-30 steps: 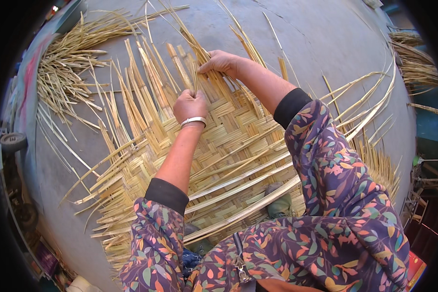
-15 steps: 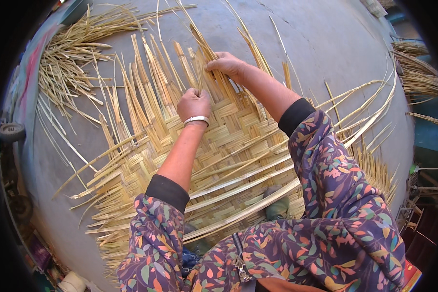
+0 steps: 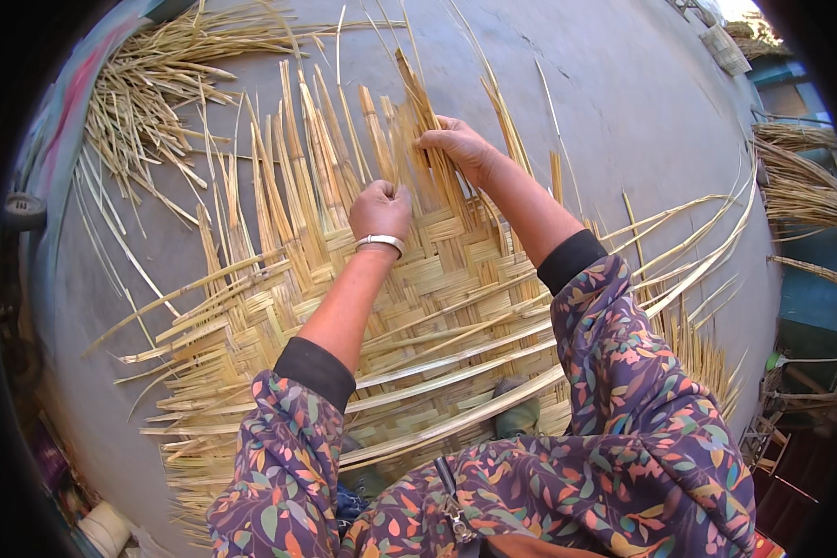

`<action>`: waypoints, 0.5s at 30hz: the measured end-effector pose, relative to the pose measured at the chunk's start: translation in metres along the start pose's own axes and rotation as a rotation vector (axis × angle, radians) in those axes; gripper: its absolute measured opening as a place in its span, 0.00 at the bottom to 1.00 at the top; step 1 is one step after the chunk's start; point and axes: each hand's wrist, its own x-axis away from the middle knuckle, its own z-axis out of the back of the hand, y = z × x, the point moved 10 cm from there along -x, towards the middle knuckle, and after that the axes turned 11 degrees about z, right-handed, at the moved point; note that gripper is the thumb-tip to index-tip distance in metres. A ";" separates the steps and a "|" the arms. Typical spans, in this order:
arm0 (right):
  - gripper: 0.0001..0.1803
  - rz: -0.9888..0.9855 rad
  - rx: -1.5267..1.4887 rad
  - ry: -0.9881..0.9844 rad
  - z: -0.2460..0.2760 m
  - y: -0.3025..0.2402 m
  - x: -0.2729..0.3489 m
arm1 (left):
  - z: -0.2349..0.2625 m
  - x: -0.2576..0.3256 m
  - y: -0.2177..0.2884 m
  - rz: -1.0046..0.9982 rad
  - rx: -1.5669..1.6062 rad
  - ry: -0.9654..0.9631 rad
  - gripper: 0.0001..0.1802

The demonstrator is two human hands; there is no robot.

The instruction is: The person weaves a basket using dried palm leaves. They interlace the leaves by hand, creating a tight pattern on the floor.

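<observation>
A half-woven mat of pale bamboo strips [image 3: 456, 288] lies on the grey ground in front of me, with loose strip ends fanning out on every side. My left hand [image 3: 381, 209] is closed in a fist on the upright strips at the mat's far edge and wears a silver bangle. My right hand [image 3: 458, 147] reaches a little farther and grips a bundle of raised strips [image 3: 417, 93] between fingers and thumb. Both forearms are bare below flowered sleeves with black cuffs.
A heap of thin loose strips [image 3: 149, 102] lies at the far left on the concrete floor [image 3: 623, 84]. More bundles [image 3: 800, 177] are stacked at the right edge, beside a woven basket [image 3: 724, 46]. A green shoe [image 3: 516, 414] shows under the mat's near edge.
Both hands have stayed at the mat's far edge; the right hand has shifted slightly along the raised strips, and the view has tilted a little.
</observation>
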 end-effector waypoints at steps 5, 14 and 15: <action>0.12 0.003 0.014 -0.012 -0.005 -0.003 0.001 | 0.000 -0.001 -0.005 0.054 0.020 -0.032 0.14; 0.13 0.017 -0.048 -0.017 -0.007 -0.005 0.002 | -0.001 -0.005 -0.007 0.033 0.032 0.012 0.13; 0.13 0.013 -0.053 -0.016 -0.006 -0.005 0.002 | 0.001 -0.004 -0.005 0.010 0.036 0.035 0.14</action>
